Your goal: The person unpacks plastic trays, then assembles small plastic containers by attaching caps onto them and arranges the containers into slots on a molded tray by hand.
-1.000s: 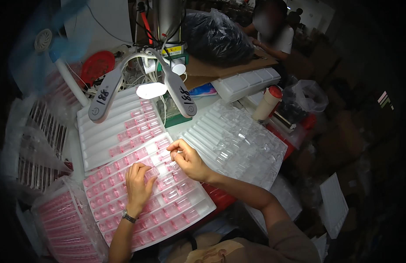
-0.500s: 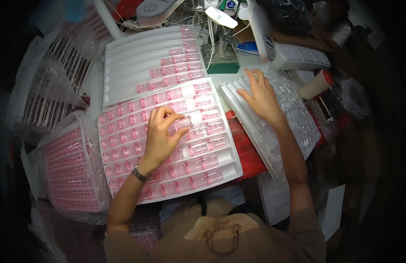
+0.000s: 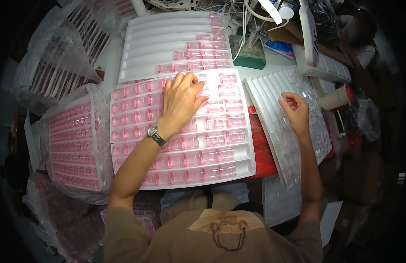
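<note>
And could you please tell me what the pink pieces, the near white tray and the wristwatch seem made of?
Pink pieces: probably glossy translucent plastic, possibly glass; light passes through. Near white tray: likely smooth moulded plastic, given its ridged channels. Wristwatch: apparently polished metal; its links glint.

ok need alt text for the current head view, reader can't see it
A person's left hand is over a white tray lined with rows of pink pieces, their curled right hand above a ribbed pale tray with clear pieces. Beyond lies another white tray, partly filled with pink pieces.
</note>
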Tool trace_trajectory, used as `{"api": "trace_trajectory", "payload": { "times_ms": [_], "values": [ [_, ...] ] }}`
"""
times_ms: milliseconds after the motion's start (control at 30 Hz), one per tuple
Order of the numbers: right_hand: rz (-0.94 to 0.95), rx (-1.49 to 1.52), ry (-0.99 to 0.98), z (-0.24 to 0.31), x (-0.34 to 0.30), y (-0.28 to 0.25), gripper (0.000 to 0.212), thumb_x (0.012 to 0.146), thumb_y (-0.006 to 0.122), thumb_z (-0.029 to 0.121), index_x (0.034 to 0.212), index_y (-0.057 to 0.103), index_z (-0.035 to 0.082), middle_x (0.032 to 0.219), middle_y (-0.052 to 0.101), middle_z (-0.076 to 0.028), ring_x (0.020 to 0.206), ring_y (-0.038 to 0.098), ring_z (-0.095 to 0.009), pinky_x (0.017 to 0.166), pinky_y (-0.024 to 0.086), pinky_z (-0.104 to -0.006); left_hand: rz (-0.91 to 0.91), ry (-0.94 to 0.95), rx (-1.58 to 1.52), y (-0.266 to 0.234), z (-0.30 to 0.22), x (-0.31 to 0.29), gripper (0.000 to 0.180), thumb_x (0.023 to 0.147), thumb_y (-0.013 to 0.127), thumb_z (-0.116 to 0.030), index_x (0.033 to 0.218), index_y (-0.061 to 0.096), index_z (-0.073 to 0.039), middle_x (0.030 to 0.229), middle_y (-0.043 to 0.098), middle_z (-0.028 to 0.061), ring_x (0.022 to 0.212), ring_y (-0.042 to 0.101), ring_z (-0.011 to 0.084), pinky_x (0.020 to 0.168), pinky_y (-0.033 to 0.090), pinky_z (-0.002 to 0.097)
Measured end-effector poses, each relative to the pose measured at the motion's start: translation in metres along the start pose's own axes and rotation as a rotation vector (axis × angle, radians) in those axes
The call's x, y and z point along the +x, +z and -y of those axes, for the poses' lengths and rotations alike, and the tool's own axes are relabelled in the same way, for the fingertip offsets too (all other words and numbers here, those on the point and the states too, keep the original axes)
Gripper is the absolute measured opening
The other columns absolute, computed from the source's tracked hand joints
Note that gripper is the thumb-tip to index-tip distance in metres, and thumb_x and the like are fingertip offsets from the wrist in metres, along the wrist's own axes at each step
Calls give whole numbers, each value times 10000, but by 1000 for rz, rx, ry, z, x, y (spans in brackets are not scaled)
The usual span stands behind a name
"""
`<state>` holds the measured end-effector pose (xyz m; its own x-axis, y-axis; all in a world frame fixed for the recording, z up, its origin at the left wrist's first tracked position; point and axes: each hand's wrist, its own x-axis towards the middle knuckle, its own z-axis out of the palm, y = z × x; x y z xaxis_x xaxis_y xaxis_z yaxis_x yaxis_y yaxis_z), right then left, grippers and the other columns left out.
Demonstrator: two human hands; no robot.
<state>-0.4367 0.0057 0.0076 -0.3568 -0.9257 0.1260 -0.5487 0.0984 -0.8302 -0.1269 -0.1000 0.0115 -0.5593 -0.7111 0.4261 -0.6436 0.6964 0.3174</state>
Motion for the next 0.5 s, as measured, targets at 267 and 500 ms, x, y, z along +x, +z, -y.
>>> {"api": "trace_trajectory", "payload": {
  "times_ms": [267, 500],
  "values": [
    [150, 712, -73, 87, 8, 87, 103, 810, 653, 12, 902, 661, -35, 792, 656, -77, 674, 611, -101, 608, 509, -219, 14, -40, -269, 11, 1, -8, 269, 762, 691, -83, 994, 576, -10, 962, 565, 68, 910, 539, 203, 809, 427, 335],
    [274, 61, -533, 87, 0, 82, 326, 833, 637, 228, 1072, 619, 6, 765, 639, -113, 685, 611, -212, 627, 477, -332, -14, -221, -852, 5, -7, -12, 206, 754, 699, -66, 919, 589, -9, 912, 588, 72, 859, 563, 179, 745, 468, 299]
  ]
}}
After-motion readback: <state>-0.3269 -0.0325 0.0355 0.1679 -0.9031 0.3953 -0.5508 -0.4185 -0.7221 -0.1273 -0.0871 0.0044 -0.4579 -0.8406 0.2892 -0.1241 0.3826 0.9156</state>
